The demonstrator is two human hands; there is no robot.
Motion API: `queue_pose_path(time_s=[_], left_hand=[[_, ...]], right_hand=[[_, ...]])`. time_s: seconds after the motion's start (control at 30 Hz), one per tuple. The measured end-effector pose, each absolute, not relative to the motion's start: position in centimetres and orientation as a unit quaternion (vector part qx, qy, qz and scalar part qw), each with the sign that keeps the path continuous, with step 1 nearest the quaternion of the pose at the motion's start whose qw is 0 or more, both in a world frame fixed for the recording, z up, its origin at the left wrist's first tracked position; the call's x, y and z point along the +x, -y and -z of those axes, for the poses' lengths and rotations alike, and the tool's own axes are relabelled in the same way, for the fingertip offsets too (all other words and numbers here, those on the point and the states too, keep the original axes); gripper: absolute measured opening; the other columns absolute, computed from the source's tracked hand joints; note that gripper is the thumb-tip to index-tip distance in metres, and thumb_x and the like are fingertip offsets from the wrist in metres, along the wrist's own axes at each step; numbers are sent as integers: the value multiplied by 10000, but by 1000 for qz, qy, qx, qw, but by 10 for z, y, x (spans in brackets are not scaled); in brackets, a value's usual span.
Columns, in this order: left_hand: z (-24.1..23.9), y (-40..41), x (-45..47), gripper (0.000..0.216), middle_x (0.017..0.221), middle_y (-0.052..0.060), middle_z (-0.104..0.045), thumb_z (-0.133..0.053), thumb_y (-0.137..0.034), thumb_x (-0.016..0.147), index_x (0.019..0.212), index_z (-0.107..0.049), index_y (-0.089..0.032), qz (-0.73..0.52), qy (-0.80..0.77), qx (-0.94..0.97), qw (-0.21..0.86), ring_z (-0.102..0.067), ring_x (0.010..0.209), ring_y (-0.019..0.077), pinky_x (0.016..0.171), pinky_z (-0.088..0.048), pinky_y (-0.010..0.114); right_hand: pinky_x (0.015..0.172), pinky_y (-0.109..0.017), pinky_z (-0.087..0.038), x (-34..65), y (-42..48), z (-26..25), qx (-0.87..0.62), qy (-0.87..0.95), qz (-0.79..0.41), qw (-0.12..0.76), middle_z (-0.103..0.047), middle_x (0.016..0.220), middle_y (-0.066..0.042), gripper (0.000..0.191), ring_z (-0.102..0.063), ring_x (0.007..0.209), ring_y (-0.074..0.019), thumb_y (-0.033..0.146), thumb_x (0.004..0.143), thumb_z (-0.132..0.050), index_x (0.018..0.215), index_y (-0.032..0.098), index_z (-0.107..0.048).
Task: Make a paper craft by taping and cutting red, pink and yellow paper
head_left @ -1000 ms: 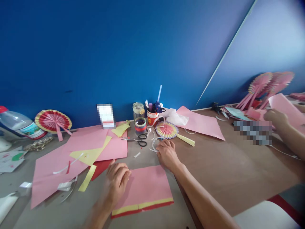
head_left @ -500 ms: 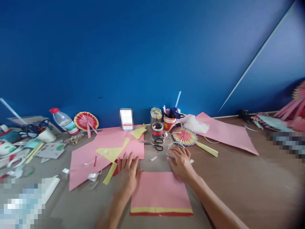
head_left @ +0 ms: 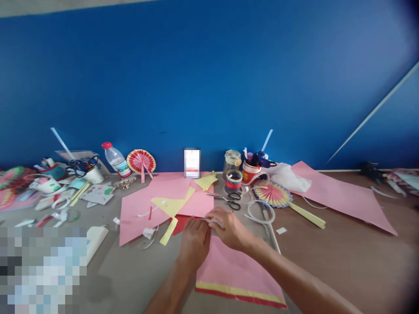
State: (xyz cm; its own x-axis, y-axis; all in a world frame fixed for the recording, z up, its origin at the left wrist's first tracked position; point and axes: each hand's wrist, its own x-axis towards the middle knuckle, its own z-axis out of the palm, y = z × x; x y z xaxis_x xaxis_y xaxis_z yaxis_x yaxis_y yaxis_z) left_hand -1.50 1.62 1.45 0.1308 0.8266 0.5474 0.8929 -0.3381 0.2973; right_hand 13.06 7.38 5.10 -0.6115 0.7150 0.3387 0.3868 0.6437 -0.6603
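My left hand (head_left: 195, 240) and my right hand (head_left: 231, 229) meet above the far edge of a folded pink sheet (head_left: 238, 266) with yellow and red bands along its near edge. Fingers of both hands are closed at a thin pale strip (head_left: 216, 222), which runs between the fingertips. What it is made of is too small to tell. A red paper piece (head_left: 180, 224) lies just beyond my left hand. To the right of my right hand rests a clear ring-shaped coil (head_left: 273, 213). Black-handled scissors (head_left: 234, 200) lie farther back.
Pink sheets (head_left: 137, 218) and yellow scraps (head_left: 168, 231) cover the left middle. A folded paper fan (head_left: 273, 193), a jar (head_left: 232, 163) and a red cup of tools (head_left: 251, 172) stand behind. A bottle (head_left: 116, 161) leans at the left, near a blue wall (head_left: 203, 87).
My right hand has moved left from the clear coil to meet my left hand, and both have closed at a pale strip. The folded sheet is turned slightly. The view has shifted left.
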Motion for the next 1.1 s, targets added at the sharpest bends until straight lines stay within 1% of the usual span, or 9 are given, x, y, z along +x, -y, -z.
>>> queue_pose_path(time_s=[0.13, 0.33, 0.47, 0.57, 0.67, 0.77, 0.87, 1.0, 1.1], left_hand=[[-26, -12, -19, 233, 669, 45, -577, -377, -117, 906, 757, -541, -188, 418, 549, -720, 69, -559, 661, 181, 611, -443, 300], [-42, 6, -17, 123, 774, 56, -617, -403, -123, 845, 872, -499, -197, 490, 422, -759, 74, -574, 754, 180, 715, -467, 343], [-45, 11, -11, 125, 795, 74, -639, -428, -142, 836, 922, -511, -179, 500, 354, -788, 58, -587, 778, 196, 733, -464, 370], [-46, 11, -8, 135, 786, 72, -647, -422, -152, 857, 937, -527, -178, 500, 347, -792, 43, -596, 778, 195, 739, -458, 365], [-48, 10, -8, 144, 776, 63, -647, -404, -175, 880, 943, -533, -186, 503, 347, -790, 35, -595, 757, 186, 734, -462, 355], [-48, 11, -9, 155, 782, 70, -639, -390, -188, 894, 962, -529, -184, 511, 344, -788, 19, -585, 752, 188, 731, -480, 363], [-44, 12, -10, 186, 858, 94, -623, -412, -166, 884, 1032, -524, -176, 538, 355, -764, 20, -588, 838, 211, 790, -493, 407], [-32, 7, -13, 313, 1138, 147, -535, -499, -185, 877, 1190, -488, -192, 608, 505, -613, -2, -512, 1120, 260, 897, -469, 428], [-23, -6, -17, 372, 1180, 134, -547, -521, -338, 887, 1226, -464, -195, 606, 591, -510, -156, -544, 1104, 238, 909, -472, 389]], right_hand=[[746, -284, -500, 96, -96, -49, -353, 851, -252, 296, -678, 946, -83, 280, -626, 854, -173, 51, 841, -465, 1003, 155, -668], [844, -336, -469, 46, -116, -38, -281, 911, -210, 218, -625, 945, -78, 311, -566, 915, -198, 64, 804, -557, 1025, 214, -717], [947, -431, -398, 17, -109, -30, -196, 946, -191, 171, -551, 1169, -97, 295, -477, 1072, -250, 118, 785, -598, 1018, 253, -717], [1029, -470, -302, 2, -102, -28, -152, 955, -196, 159, -479, 1306, -93, 200, -371, 1199, -281, 108, 736, -629, 875, 214, -727], [1052, -459, -262, -3, -101, -33, -138, 951, -227, 158, -508, 1296, -78, 110, -340, 1234, -274, 99, 709, -639, 735, 188, -698], [966, -399, -350, 12, -105, -43, -168, 930, -283, 161, -643, 1031, -51, 123, -495, 1044, -217, 102, 735, -588, 720, 189, -673], [687, -247, -431, 51, -111, -50, -243, 888, -356, 162, -622, 706, 8, 165, -534, 680, -119, 89, 762, -504, 732, 170, -645], [514, -180, -360, 119, -106, -49, -346, 811, -437, 176, -593, 656, 21, 115, -495, 581, -90, 191, 803, -519, 779, 152, -624], [490, -177, -344, 154, -95, -44, -389, 761, -486, 183, -581, 622, 29, 145, -470, 541, -81, 228, 813, -521, 741, 153, -621]])
